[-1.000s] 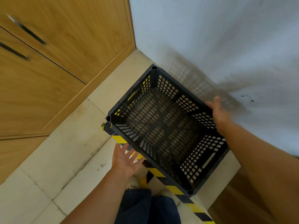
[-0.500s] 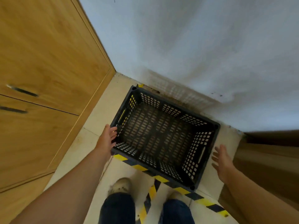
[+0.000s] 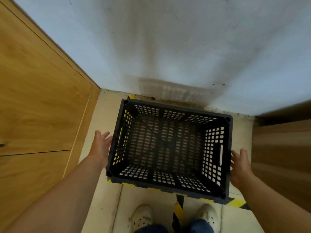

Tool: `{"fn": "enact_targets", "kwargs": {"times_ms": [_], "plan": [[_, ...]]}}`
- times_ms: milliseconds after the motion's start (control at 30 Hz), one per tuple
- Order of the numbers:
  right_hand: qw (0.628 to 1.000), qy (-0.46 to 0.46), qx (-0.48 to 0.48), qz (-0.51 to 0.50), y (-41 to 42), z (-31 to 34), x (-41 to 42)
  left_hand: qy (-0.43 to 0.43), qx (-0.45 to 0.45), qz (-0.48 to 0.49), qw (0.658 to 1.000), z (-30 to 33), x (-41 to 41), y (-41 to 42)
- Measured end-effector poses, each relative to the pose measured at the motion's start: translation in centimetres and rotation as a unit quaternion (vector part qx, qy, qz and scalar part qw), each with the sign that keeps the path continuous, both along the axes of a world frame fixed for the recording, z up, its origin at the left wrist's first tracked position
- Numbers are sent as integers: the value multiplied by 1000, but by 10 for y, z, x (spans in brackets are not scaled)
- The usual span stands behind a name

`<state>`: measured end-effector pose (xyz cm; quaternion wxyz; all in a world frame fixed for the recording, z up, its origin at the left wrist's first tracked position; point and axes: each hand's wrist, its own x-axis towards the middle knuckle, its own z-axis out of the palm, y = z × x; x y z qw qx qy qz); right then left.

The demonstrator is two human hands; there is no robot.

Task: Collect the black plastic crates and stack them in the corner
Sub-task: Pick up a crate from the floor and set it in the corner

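**Crate between your hands, long axis running hand to hand**

Standing on the floor by the wall, the black crate (image 3: 170,148) lies between your left hand (image 3: 101,146) and right hand (image 3: 239,167); both open, fingers spread, gripping nothing, equally near

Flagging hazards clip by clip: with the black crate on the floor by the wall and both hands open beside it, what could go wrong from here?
1. The black crate sits askew to the white wall; later crates may stack crooked.
2. The left hand and right hand flank its short sides; a shove could pinch the right hand against the brown panel.
3. The crate covers the striped floor tape near the shoes: possible trip hazard.
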<state>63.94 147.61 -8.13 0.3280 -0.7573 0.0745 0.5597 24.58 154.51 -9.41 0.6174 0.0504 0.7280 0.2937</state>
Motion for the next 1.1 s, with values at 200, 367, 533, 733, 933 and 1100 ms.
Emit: {"fn": "enact_targets", "kwargs": {"times_ms": [200,367,533,733,933,1100], "plan": [[995,52,13,-88,0,0,5,-21,34,70,997,-8,-6,1],[990,60,14,-125,4,-8,11,-25,38,77,996,-15,-12,9],[989,61,22,-130,10,-10,10,-18,33,62,997,-14,-9,25],[990,65,24,-125,7,-5,14,-7,6,42,999,-6,-2,27],[990,74,41,-115,3,14,21,31,-8,-13,999,21,12,19],[983,112,80,-122,5,56,16,-14,8,-77,997,69,46,11]]}}
